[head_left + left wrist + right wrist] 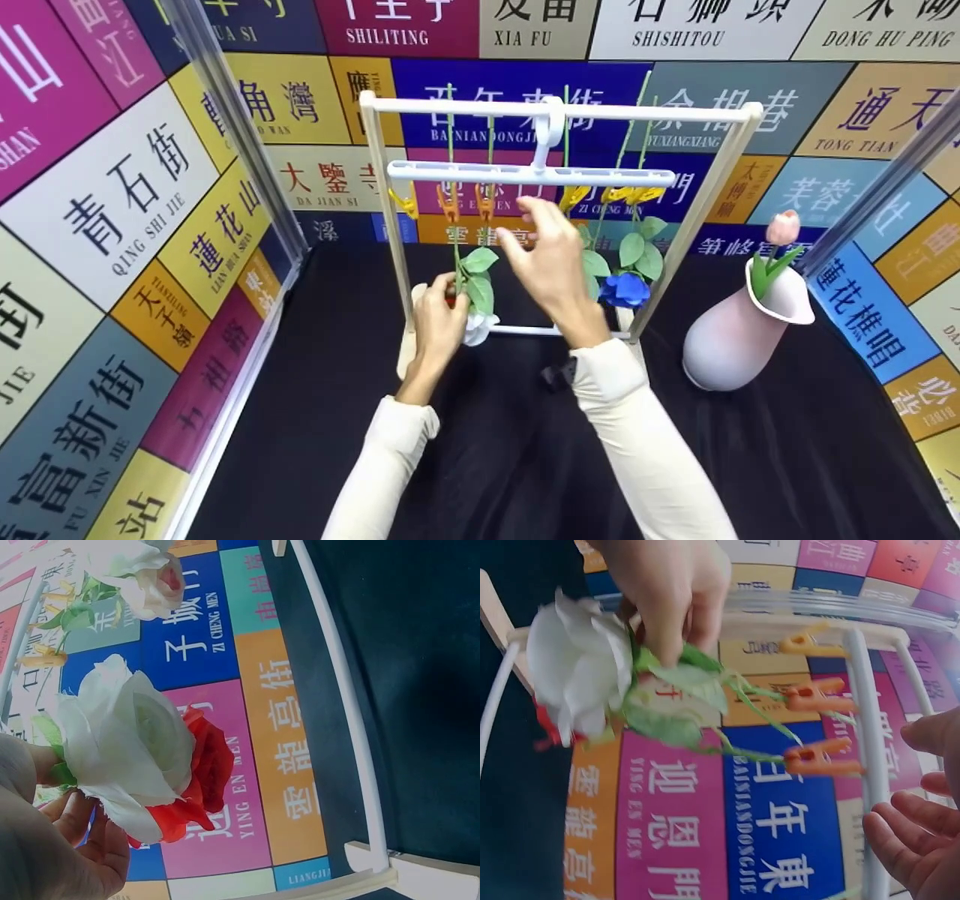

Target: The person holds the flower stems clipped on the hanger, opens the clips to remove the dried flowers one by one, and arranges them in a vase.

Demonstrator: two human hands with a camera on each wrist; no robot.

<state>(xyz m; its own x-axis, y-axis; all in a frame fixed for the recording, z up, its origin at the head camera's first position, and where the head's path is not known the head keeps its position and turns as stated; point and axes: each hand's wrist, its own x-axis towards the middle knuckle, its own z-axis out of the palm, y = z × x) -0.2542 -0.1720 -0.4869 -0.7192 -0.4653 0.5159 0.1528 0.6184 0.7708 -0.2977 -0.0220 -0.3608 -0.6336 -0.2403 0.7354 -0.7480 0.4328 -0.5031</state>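
Observation:
My left hand [439, 322] pinches a white artificial rose [131, 746] just behind its bloom, by the green leaves. A red rose [214, 769] sits partly hidden behind it. Their stems run up to two orange clips [821, 757] on a white clip hanger [525, 175]. My right hand [551, 262] is raised in front of the hanger, its fingers loosely bent with nothing in them. In the right wrist view its fingertips lie close beside the hanger bar; whether they touch it is unclear.
The hanger hooks over a white and wooden rack [675, 112]. Yellow clips [619, 193] hold more flowers, including a blue one [625, 289], on the right. A pale vase [724, 337] with a pink tulip [783, 227] stands right of the rack on black cloth [495, 465].

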